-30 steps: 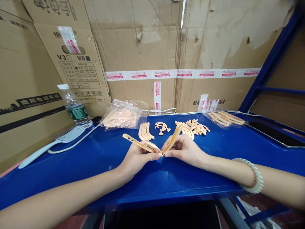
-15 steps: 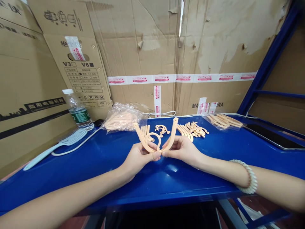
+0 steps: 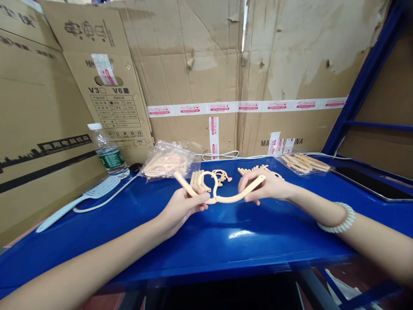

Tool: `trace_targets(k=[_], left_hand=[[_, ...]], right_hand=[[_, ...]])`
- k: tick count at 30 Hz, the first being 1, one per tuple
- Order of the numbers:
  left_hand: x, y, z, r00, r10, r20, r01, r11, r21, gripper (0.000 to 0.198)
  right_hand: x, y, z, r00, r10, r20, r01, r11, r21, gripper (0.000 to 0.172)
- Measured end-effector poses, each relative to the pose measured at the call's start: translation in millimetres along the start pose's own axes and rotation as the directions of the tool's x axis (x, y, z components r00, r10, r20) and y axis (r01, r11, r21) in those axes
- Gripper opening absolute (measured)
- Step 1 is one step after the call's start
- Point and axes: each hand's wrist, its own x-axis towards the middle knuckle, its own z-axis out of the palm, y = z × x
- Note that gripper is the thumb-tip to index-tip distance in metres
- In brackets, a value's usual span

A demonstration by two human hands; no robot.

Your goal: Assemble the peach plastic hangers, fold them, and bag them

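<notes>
A peach-coloured folding hanger, two curved arms joined under a round hook, is held in the air above the blue table. My left hand is closed on its left arm, thumb close to the joint. Out toward the tip of the right arm, my right hand pinches it between thumb and fingers. The hook points up. Behind it lie several loose hanger arms and a few hook pieces. More peach pieces lie behind my right hand, which partly hides them.
A clear bag of peach parts sits at the back, another bag at back right. A bottle, a hairbrush and a white cable are on the left. A dark tablet lies right. Cardboard walls the back.
The hanger's arms have spread from a steep V to a wide, flatter shape. My right hand has moved right and up, away from the joint toward the arm's tip.
</notes>
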Motion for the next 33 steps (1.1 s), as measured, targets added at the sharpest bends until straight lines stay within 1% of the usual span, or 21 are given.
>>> trace_targets(k=[1,4,6,7,8,9,10,11,12,14,16,17,19,20,21,23,25,27,30,33], left_hand=[[2,4,-3.5,1.000,-0.007,0.005,0.007,1.000,-0.020,0.026],[11,20,-16.6,0.999,-0.024,0.022,0.025,0.997,-0.079,0.019],[18,32,-27.4,0.999,-0.029,0.034,0.031,0.998,-0.054,0.013],[20,37,-33.1,0.999,-0.032,0.042,0.033,0.999,-0.028,0.015],[23,41,-38.8,0.998,-0.019,0.065,0.017,0.999,0.033,0.015],[25,44,-44.2,0.994,-0.006,0.109,-0.009,0.990,0.138,0.017],[26,46,-49.0,0.988,0.013,0.155,-0.055,0.962,0.266,0.018],[27,48,-52.9,0.979,0.030,0.203,-0.111,0.911,0.398,0.019],[28,48,-55.8,0.965,0.035,0.260,-0.170,0.840,0.515,0.019],[27,48,-58.4,0.921,0.026,0.388,-0.303,0.672,0.676,0.018],[25,47,-57.3,0.860,0.002,0.510,-0.443,0.498,0.745,0.017],[24,46,-56.0,0.832,-0.008,0.555,-0.503,0.411,0.760,0.016],[22,45,-53.1,0.797,-0.022,0.604,-0.577,0.269,0.771,0.014],[21,45,-52.0,0.789,-0.024,0.614,-0.594,0.226,0.772,0.014],[20,44,-51.3,0.785,-0.024,0.618,-0.602,0.201,0.773,0.014],[20,44,-50.9,0.788,-0.020,0.615,-0.600,0.193,0.776,0.014],[20,43,-51.3,0.804,-0.019,0.594,-0.580,0.194,0.791,0.014],[20,41,-51.8,0.822,-0.021,0.569,-0.555,0.191,0.810,0.015],[20,40,-51.3,0.838,-0.021,0.545,-0.533,0.183,0.826,0.017],[16,42,-49.3,0.835,-0.037,0.549,-0.535,0.180,0.826,0.015]], right_hand=[[-2,-1,-9,1.000,-0.004,0.022,0.005,0.999,-0.044,0.027],[-6,-4,-29,1.000,-0.003,0.028,0.006,0.992,-0.123,0.029],[-8,-8,-38,1.000,0.000,0.031,0.006,0.979,-0.201,0.030],[-10,-10,-42,0.999,-0.003,0.042,0.014,0.967,-0.256,0.029],[-11,-12,-45,0.998,-0.009,0.059,0.027,0.949,-0.314,0.027],[-12,-13,-48,0.997,-0.021,0.070,0.046,0.928,-0.370,0.025],[-13,-15,-50,0.996,-0.036,0.076,0.065,0.904,-0.423,0.023],[-14,-16,-51,0.995,-0.051,0.080,0.083,0.879,-0.470,0.022],[-15,-17,-52,0.994,-0.064,0.088,0.100,0.857,-0.506,0.021],[-16,-17,-52,0.990,-0.063,0.129,0.125,0.822,-0.556,0.022],[-16,-17,-50,0.981,-0.038,0.191,0.146,0.792,-0.592,0.022],[-16,-17,-48,0.976,-0.017,0.217,0.150,0.775,-0.614,0.022],[-17,-16,-45,0.965,0.043,0.257,0.141,0.743,-0.654,0.021],[-17,-15,-44,0.960,0.077,0.270,0.127,0.737,-0.664,0.021],[-18,-15,-44,0.955,0.110,0.274,0.106,0.738,-0.666,0.022],[-19,-15,-44,0.954,0.163,0.251,0.046,0.749,-0.661,0.025],[-21,-15,-45,0.958,0.202,0.204,-0.017,0.749,-0.663,0.025],[-22,-15,-47,0.953,0.240,0.184,-0.054,0.734,-0.677,0.024],[-23,-15,-48,0.942,0.265,0.205,-0.050,0.715,-0.698,0.024],[-23,-16,-47,0.943,0.264,0.202,-0.036,0.686,-0.727,0.021]])
